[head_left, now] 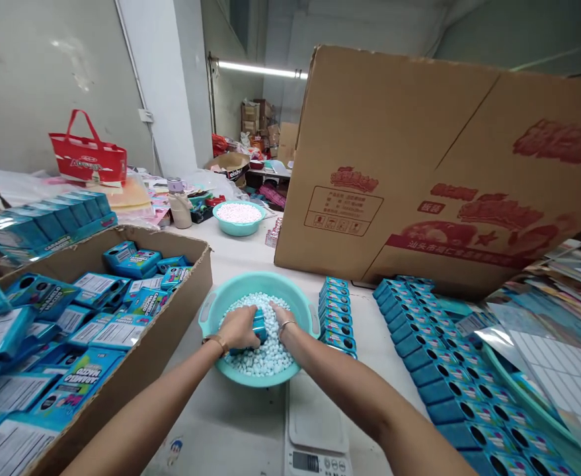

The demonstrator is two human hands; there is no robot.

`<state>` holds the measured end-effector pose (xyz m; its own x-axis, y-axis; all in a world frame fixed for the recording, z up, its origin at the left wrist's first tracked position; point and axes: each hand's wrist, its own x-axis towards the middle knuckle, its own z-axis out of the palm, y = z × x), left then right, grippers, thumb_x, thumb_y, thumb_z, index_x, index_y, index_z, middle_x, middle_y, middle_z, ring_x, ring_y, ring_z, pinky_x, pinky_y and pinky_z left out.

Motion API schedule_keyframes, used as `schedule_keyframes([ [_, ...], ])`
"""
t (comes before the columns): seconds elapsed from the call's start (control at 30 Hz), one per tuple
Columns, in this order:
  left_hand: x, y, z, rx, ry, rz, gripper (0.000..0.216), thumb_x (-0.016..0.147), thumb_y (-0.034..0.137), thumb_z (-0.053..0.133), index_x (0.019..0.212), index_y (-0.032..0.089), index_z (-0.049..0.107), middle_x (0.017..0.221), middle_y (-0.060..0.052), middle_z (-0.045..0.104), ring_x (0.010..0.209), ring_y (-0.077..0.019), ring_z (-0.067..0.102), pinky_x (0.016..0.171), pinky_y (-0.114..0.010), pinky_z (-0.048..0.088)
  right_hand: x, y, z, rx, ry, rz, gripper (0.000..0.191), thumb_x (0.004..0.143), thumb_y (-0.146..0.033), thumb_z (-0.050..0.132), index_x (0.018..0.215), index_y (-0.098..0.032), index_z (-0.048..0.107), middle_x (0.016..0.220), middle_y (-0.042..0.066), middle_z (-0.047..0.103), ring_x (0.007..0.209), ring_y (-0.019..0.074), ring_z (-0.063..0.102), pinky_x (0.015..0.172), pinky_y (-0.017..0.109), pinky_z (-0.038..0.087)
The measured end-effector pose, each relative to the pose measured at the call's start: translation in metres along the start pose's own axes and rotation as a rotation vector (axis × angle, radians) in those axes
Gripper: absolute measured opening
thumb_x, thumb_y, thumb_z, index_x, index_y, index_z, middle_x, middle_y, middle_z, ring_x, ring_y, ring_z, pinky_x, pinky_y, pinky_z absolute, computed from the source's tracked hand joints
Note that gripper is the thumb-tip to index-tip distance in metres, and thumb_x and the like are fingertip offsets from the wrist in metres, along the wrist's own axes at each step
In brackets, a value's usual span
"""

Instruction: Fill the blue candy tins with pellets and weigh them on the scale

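Observation:
A teal basin (211,312) full of small white pellets (270,360) sits in front of me on the white table. Both my hands are down in it. My left hand (238,327) is closed around a small blue box (259,325), holding it in the pellets. My right hand (281,313) rests against the box's other side with its fingers curled down into the pellets; what they hold, if anything, is hidden. Both wrists wear thin bracelets.
A cardboard tray (181,317) of blue boxes lies at left. Rows of open blue boxes (449,370) and a short stack (337,314) stand at right. A big carton (419,172) stands behind. A digital scale (317,436) is near me, a second basin (239,218) farther back.

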<state>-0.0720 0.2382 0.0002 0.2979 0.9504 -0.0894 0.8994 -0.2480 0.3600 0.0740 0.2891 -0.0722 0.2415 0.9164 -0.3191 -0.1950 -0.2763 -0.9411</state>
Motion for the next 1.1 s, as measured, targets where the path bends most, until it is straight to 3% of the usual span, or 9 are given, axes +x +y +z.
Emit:
schedule_keyframes([
  [0.23, -0.018, 0.007, -0.006, -0.238, 0.353, -0.095, 0.069, 0.067, 0.038, 0.070, 0.129, 0.017, 0.046, 0.126, -0.013, 0.061, 0.115, -0.0306, 0.059, 0.094, -0.037, 0.047, -0.022, -0.063, 0.017, 0.171, -0.150, -0.074, 0.023, 0.072, -0.043, 0.066, 0.079, -0.021, 0.065, 0.078, 0.003, 0.072, 0.079, 0.0224, 0.067, 0.072, 0.032, 0.053],
  [0.37, -0.020, 0.017, -0.013, -0.294, 0.470, -0.108, 0.073, 0.068, 0.038, 0.072, 0.132, 0.018, 0.044, 0.124, -0.011, 0.062, 0.115, -0.0297, 0.060, 0.095, -0.037, 0.047, -0.028, -0.092, 0.021, 0.179, -0.231, -0.046, 0.020, 0.072, -0.035, 0.066, 0.083, -0.018, 0.066, 0.075, 0.004, 0.072, 0.080, 0.0229, 0.067, 0.072, 0.033, 0.052],
  [0.57, -0.022, 0.024, -0.015, -0.300, 0.498, -0.134, 0.072, 0.065, 0.036, 0.073, 0.129, 0.016, 0.047, 0.116, -0.010, 0.066, 0.107, -0.0297, 0.063, 0.089, -0.036, 0.046, -0.034, -0.100, 0.021, 0.202, -0.239, 0.031, 0.014, 0.071, -0.029, 0.064, 0.078, -0.017, 0.065, 0.065, 0.004, 0.068, 0.072, 0.0238, 0.065, 0.067, 0.034, 0.051],
  [1.1, -0.026, 0.019, -0.019, -0.298, 0.470, -0.144, 0.068, 0.065, 0.035, 0.072, 0.126, 0.017, 0.048, 0.110, -0.009, 0.067, 0.101, -0.0287, 0.064, 0.084, -0.034, 0.045, -0.040, -0.098, 0.030, 0.314, -0.265, 0.039, 0.014, 0.075, -0.029, 0.065, 0.076, -0.015, 0.067, 0.070, 0.006, 0.068, 0.070, 0.0195, 0.064, 0.069, 0.031, 0.051],
])
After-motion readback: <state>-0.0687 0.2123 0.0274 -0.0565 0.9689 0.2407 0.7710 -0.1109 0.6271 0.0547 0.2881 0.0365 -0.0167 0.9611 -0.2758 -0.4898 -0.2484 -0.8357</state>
